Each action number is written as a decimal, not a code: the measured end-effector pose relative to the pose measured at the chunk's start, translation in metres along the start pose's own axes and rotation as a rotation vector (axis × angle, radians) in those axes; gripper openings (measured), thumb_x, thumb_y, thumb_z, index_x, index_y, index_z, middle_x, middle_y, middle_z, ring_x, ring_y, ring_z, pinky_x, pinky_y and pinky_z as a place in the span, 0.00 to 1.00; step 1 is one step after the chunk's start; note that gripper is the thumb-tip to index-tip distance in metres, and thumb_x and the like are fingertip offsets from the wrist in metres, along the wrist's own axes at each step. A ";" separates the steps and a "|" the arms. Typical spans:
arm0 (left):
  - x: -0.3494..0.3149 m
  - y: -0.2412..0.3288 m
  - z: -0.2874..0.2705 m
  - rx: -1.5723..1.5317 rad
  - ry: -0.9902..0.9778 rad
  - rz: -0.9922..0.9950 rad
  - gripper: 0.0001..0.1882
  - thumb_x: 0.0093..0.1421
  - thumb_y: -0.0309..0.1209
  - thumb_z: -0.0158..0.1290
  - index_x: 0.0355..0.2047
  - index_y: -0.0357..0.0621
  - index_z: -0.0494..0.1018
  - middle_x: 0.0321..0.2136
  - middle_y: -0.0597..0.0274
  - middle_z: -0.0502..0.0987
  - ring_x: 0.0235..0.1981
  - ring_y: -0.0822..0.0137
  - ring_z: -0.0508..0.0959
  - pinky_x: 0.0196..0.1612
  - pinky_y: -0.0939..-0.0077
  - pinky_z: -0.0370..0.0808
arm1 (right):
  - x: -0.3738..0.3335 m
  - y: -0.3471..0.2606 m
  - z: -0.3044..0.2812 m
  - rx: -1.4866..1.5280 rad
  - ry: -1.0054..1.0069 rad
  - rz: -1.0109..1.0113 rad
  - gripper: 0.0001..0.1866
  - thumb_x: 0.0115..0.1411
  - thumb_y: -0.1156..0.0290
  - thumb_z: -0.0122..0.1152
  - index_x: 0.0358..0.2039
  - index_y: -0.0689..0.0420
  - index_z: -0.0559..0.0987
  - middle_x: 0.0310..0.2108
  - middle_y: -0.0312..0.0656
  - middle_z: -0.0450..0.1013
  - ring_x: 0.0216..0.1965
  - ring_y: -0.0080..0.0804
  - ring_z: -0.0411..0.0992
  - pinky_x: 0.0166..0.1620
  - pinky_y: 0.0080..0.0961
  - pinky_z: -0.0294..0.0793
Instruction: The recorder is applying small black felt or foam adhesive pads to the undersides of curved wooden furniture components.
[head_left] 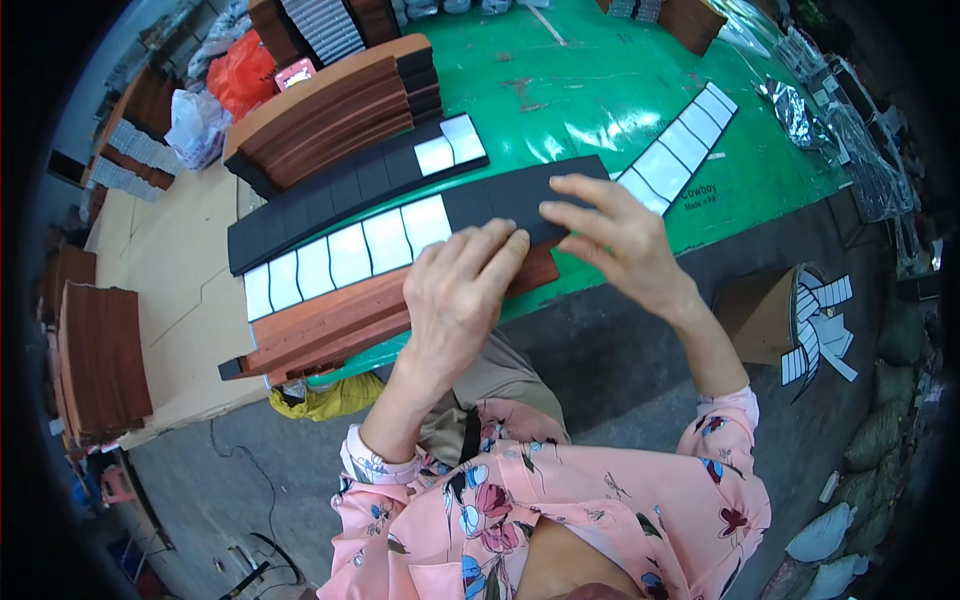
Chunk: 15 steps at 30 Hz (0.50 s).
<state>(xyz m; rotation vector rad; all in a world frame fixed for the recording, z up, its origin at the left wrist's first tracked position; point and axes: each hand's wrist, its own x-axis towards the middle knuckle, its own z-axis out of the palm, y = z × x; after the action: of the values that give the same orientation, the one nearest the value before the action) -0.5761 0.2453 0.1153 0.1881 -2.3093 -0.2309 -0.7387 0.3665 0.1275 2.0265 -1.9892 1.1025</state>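
A long black strip (525, 195) lies across stacked reddish-brown boards (330, 325) at the table's front edge. White, wavy-edged panels (350, 250) cover its left part; its right part is bare black. My left hand (465, 285) rests on the strip beside the last white panel, fingers bent and pressed together. Whatever may be between those fingertips is hidden. My right hand (625, 240) hovers at the strip's right end, thumb and fingers apart, nothing visible in them. Behind lies another black strip (330, 205) with white panels (450, 146) at its right end. A white segmented strip (675, 150) lies right of my right hand.
A curved stack of brown boards (330, 115) stands behind the strips on the green table cover (570, 90). Red (240, 75) and white (195, 125) plastic bags sit at the far left. More boards (100, 360) stand left. A bin (755, 315) of white scraps is on the floor right.
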 end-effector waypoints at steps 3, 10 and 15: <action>-0.002 0.002 0.000 0.018 -0.047 0.050 0.15 0.43 0.25 0.52 0.35 0.42 0.72 0.34 0.64 0.74 0.30 0.69 0.75 0.28 0.77 0.68 | -0.011 -0.008 0.017 -0.122 0.087 -0.149 0.21 0.42 0.74 0.63 0.41 0.55 0.76 0.44 0.40 0.70 0.45 0.42 0.68 0.44 0.36 0.70; -0.002 0.001 0.003 0.042 -0.047 0.072 0.14 0.45 0.27 0.51 0.35 0.42 0.71 0.35 0.62 0.74 0.28 0.68 0.73 0.28 0.75 0.68 | -0.011 -0.009 0.018 -0.133 0.092 -0.121 0.20 0.46 0.76 0.60 0.42 0.57 0.75 0.45 0.40 0.70 0.48 0.41 0.66 0.50 0.43 0.64; -0.007 0.002 0.000 0.060 -0.025 0.117 0.21 0.46 0.29 0.50 0.44 0.44 0.70 0.37 0.60 0.73 0.29 0.67 0.73 0.29 0.74 0.68 | -0.020 -0.015 0.026 -0.183 0.108 -0.061 0.21 0.47 0.78 0.57 0.46 0.58 0.73 0.50 0.42 0.68 0.52 0.43 0.64 0.52 0.45 0.61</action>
<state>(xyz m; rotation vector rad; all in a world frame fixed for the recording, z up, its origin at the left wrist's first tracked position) -0.5713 0.2490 0.1113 0.0807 -2.3443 -0.1052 -0.7123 0.3716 0.1033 1.8817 -1.8875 0.9578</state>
